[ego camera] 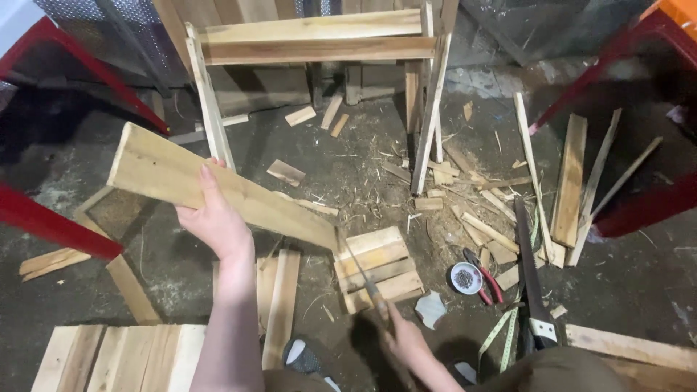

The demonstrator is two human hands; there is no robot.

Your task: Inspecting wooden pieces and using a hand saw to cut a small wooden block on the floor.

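My left hand (212,218) grips a long pale wooden plank (167,170) and holds it tilted above the floor, its right end low near a stack of short boards (377,268). My right hand (406,345) is closed around the handle of a thin-bladed tool (361,272), blurred, whose blade points up toward the plank's lower end beside the stack.
A wooden sawhorse frame (319,43) stands at the back. Offcuts and slats (573,181) litter the dark floor. A handsaw (530,268), red-handled pliers (488,279), a small dish of nails (466,278) and a tape measure (504,337) lie right. Flat boards (123,359) lie bottom left; red frame bars (51,225) flank both sides.
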